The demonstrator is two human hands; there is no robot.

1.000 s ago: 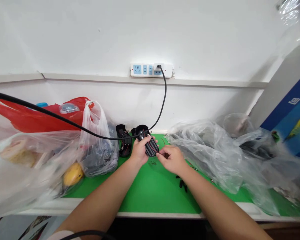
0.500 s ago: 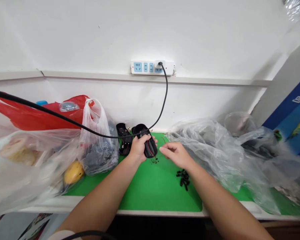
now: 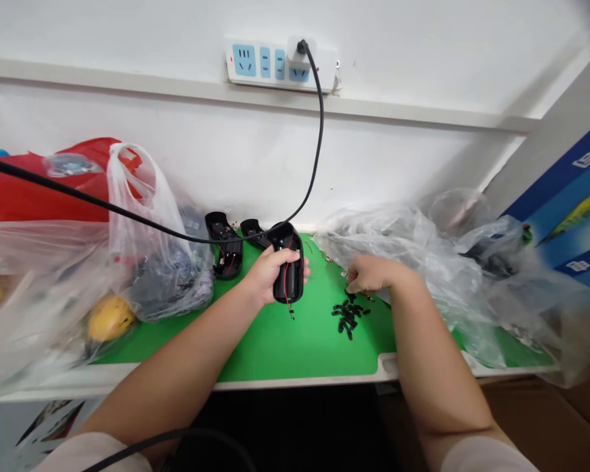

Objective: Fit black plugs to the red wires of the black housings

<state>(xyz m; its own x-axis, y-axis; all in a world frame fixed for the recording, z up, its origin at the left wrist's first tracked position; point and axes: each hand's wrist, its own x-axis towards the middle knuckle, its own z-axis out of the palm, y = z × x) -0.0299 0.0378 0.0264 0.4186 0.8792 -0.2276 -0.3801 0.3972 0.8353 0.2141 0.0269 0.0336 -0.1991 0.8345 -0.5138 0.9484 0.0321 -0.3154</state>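
My left hand [image 3: 264,276] is closed round a black plastic shell [image 3: 288,270] with red and black wires hanging from its open side, held just above the green mat [image 3: 285,341]. My right hand [image 3: 368,273] has its fingers curled and pinched together, touching down at the top of a small heap of black plastic bits [image 3: 347,316] on the mat. What the fingertips hold is too small to see. Two more black shell halves [image 3: 225,245] lie at the back of the mat, left of the held shell.
Clear plastic bags [image 3: 423,262] crowd the right side, one holding dark parts. At left stand a clear bag of dark parts [image 3: 162,275], a red bag [image 3: 39,190] and a yellow object [image 3: 109,317]. A black cable [image 3: 314,151] runs from the wall power strip [image 3: 280,62]. A blue box [image 3: 565,210] leans at right.
The view has tilted down and closer. My right hand left the shell and moved right and down to the heap of black bits. My left hand kept hold of the shell.
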